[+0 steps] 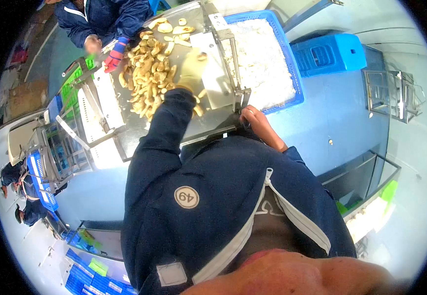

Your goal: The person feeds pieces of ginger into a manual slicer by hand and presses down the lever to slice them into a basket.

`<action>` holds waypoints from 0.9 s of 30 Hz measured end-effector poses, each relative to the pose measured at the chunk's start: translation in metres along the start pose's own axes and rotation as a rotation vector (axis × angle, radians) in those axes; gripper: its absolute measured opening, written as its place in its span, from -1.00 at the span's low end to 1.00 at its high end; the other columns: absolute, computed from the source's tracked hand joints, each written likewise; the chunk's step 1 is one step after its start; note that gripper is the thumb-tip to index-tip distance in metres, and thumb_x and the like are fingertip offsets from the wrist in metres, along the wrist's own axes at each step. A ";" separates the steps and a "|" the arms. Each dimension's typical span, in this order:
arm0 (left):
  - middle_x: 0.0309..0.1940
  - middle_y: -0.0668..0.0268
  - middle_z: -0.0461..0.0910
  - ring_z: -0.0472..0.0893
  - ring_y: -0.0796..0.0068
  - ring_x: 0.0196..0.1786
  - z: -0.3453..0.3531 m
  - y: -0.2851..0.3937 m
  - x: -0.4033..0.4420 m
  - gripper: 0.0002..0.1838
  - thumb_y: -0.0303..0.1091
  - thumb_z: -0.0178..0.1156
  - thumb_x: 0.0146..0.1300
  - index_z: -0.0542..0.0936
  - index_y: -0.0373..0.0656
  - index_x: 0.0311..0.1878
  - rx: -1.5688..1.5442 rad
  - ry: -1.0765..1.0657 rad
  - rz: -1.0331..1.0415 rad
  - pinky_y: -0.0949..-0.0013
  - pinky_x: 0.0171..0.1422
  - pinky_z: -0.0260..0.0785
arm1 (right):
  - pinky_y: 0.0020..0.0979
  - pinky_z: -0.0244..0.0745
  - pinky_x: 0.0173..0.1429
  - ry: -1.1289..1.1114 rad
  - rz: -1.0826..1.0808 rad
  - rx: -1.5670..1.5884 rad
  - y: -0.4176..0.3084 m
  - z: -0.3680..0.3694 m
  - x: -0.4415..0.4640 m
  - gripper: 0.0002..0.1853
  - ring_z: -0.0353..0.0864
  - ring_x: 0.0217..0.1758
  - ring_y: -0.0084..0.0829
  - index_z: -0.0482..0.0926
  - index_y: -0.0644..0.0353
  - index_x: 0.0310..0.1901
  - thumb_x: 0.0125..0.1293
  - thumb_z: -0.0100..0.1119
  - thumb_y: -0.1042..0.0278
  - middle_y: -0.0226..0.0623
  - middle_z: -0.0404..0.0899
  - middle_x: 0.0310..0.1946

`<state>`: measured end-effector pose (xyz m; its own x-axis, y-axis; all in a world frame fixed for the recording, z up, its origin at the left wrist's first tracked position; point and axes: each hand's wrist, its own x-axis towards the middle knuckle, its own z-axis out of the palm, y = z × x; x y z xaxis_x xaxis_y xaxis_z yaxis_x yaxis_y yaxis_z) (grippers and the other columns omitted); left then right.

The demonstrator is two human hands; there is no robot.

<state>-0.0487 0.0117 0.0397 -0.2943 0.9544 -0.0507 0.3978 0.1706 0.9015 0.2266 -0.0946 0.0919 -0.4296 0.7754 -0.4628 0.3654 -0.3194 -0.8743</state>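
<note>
My left hand [191, 69], in a pale cream glove, reaches over the metal worktop beside a white board [215, 73]. It is smeared by motion, so its fingers and any hold are unclear; a small brownish spot shows near the fingertips. A heap of peeled, banana-like pieces [149, 69] lies just left of it, with a few loose pieces [180, 37] farther back. My bare right hand [256, 120] is closed at the near right corner of the worktop, by the end of a metal frame [242, 101]. What its fingers grip is dark and partly hidden.
A blue crate [297, 81] full of thin whitish pieces sits right of the board. Beyond it is an upturned blue crate [329, 54]. Across the worktop a co-worker in a dark jacket [95, 17] has a striped-sleeved hand [114, 59] by the heap. Metal racks [61, 152] stand left.
</note>
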 end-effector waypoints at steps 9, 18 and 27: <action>-0.27 0.29 0.67 0.60 0.58 -0.32 0.048 -0.008 -0.024 -0.73 -0.37 0.28 0.25 0.61 -0.28 -0.03 -0.242 -0.018 -0.272 0.49 -0.24 0.47 | -0.40 0.35 -0.13 -0.003 -0.030 -0.003 -0.011 -0.002 -0.002 -0.60 0.43 -0.30 -0.45 0.49 0.29 -0.31 0.42 -0.04 0.05 -0.27 0.50 -0.44; -0.16 0.27 0.65 0.63 0.41 -0.15 0.052 -0.059 -0.004 -0.75 -0.46 0.21 0.26 0.58 -0.23 0.01 0.580 0.028 0.824 0.32 -0.08 0.51 | -0.40 0.36 -0.10 0.072 0.013 0.102 -0.064 -0.001 -0.010 -0.58 0.46 -0.30 -0.39 0.51 0.30 -0.29 0.42 -0.05 0.03 -0.23 0.54 -0.43; -0.29 0.18 0.66 0.63 0.40 -0.39 0.047 -0.021 -0.022 -0.72 -0.40 0.28 0.25 0.56 -0.35 -0.04 0.126 0.080 0.373 0.40 -0.32 0.50 | -0.41 0.29 -0.05 0.074 0.027 0.046 -0.039 0.009 -0.012 -0.64 0.39 -0.27 -0.38 0.48 0.27 -0.31 0.43 -0.19 0.14 -0.24 0.45 -0.37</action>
<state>-0.0096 -0.0011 0.0015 -0.1744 0.9353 0.3080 0.5921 -0.1503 0.7917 0.2097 -0.0962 0.1301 -0.3573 0.8038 -0.4757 0.3372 -0.3640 -0.8682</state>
